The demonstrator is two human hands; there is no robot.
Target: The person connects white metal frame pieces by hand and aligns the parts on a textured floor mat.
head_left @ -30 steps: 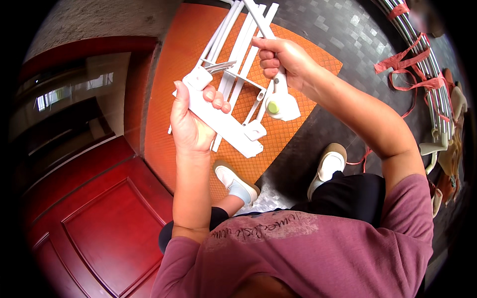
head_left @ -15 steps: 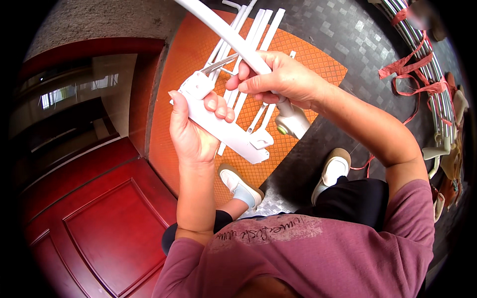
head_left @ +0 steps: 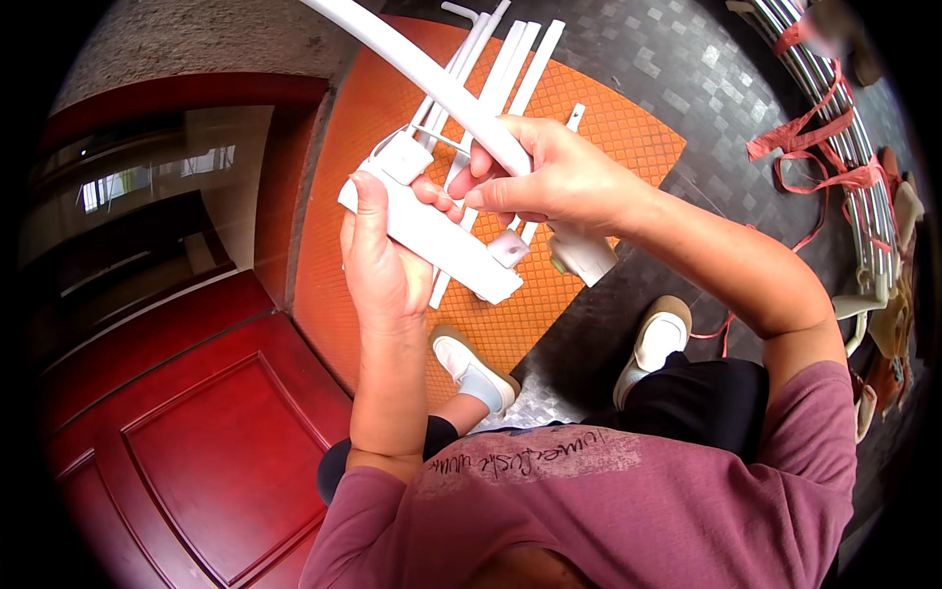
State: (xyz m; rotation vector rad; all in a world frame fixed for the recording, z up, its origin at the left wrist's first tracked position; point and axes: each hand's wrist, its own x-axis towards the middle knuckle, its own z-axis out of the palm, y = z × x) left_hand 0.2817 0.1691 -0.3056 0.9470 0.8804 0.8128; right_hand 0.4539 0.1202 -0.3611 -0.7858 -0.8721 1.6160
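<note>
My left hand (head_left: 383,270) is closed around a flat white bar (head_left: 446,240), thumb on its near side. White block-shaped fittings (head_left: 404,159) sit at its two ends, and a thin metal piece shows beside the far one. In my right hand (head_left: 559,172) is a curved white tube (head_left: 422,79) that runs up past the top left edge of the picture. A pale end fitting (head_left: 586,253) shows below the right hand. My right fingertips are close to the bar, but whether they touch it I cannot tell.
Several white tubes (head_left: 542,64) lie on an orange textured mat (head_left: 628,123). A dark red panelled wooden piece (head_left: 226,461) stands at left. On the right, metal tubes (head_left: 868,211) are bundled with pink strips (head_left: 805,133). My shoes (head_left: 659,329) are at the mat's near edge.
The white bar has rolled in my left hand, so its fittings face differently. My right hand and the curved tube have shifted; the tube's upper part is farther left.
</note>
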